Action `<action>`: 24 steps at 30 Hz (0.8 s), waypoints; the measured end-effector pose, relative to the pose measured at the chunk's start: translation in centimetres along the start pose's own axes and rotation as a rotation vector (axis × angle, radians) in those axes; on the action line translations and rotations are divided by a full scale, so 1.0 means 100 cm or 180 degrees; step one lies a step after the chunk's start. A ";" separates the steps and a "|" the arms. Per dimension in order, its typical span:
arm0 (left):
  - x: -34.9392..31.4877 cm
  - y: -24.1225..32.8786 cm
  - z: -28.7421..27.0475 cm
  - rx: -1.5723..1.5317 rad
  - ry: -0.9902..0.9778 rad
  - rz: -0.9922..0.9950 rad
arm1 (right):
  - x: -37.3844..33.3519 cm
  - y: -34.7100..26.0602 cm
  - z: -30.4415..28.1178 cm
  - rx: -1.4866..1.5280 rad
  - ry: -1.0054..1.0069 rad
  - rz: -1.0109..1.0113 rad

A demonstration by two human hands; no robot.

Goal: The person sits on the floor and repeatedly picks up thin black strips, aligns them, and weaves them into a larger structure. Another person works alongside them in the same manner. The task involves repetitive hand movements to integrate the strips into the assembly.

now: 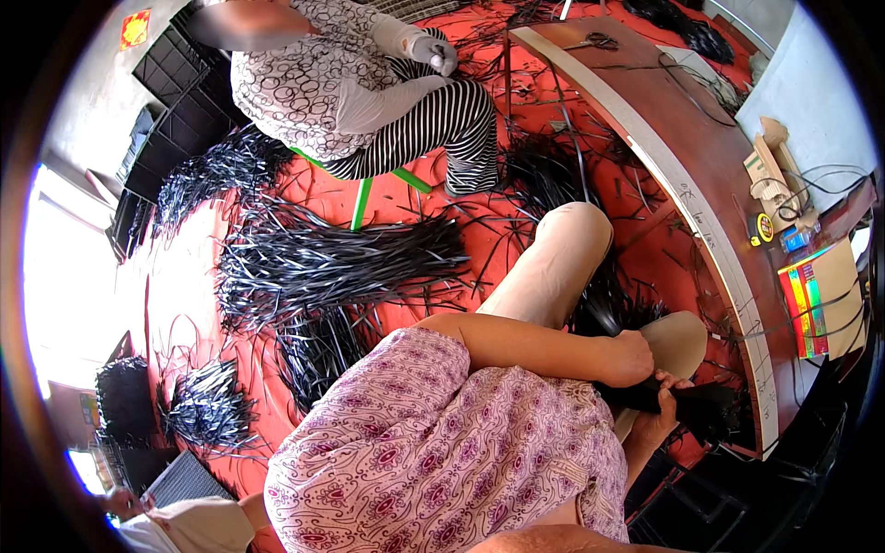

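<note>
My left hand (631, 358) is closed in a fist over my lap, its fingers curled away from view; I cannot make out what it holds. Just below it, my right hand (656, 413) grips a dark bundle of flat black strips (705, 404), thumb and fingers pressed around it. The bundle runs across my lap, beneath the left fist, and out to the right. More black strips (599, 309) lie between my knees.
A long table (645, 138) curves along the right, bearing scissors (593, 42), a tape measure (762, 229) and a colourful box (811, 300). On the red floor covering lie heaps of black strips (332, 267). Another person (304, 101) sits on a green stool (363, 200); part of someone else (189, 525) shows lower left.
</note>
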State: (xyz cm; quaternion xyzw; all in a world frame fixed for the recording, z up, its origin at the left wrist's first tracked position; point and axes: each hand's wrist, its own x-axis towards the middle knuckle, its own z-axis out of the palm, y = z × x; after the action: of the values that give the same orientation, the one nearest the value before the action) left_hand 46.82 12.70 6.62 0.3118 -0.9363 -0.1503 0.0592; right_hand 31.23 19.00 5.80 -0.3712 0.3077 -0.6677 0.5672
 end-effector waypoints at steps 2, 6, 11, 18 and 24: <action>-0.006 0.000 -0.004 -0.0077 0.0102 -0.0009 | 0.001 -0.004 0.006 0.0281 -0.0125 0.0206; -0.019 0.001 -0.008 -0.0182 0.0146 -0.0125 | 0.002 -0.004 0.014 0.0298 -0.0149 0.0462; -0.036 -0.002 -0.015 -0.0387 0.0096 -0.0218 | 0.003 0.002 0.018 0.0270 -0.0447 0.0658; -0.075 -0.028 -0.046 -0.1588 0.0497 0.0032 | 0.007 -0.001 0.031 0.0380 -0.0121 0.0564; -0.172 -0.153 -0.110 -0.0793 0.3140 -0.1840 | 0.013 0.000 -0.007 0.1044 -0.0055 0.0383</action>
State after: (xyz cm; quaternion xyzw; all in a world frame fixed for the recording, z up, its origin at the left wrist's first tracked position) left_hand 71.50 8.71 11.84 0.5783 -0.6504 -0.1063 0.4809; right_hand 30.53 17.69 5.63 -0.2602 0.2114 -0.6705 0.6618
